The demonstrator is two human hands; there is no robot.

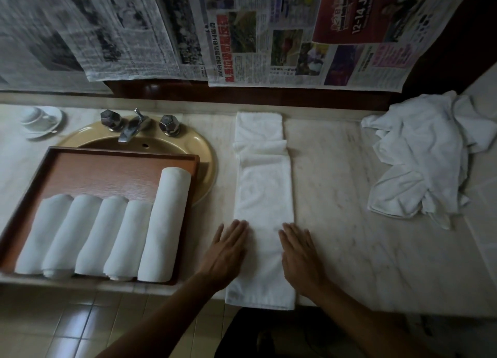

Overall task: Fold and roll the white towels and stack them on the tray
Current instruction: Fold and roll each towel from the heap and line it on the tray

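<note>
On the pale marble table, left hand [228, 247] and right hand [300, 252] press straight fingers flat along the long folded white towel [265, 196], rolled towels [107, 236] at nine o'clock.

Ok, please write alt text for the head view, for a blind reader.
Two open hands, left and right, press a long folded white towel flat on a marble counter. Five rolled towels lie on a wooden tray; crumpled towels wait at right.
</note>
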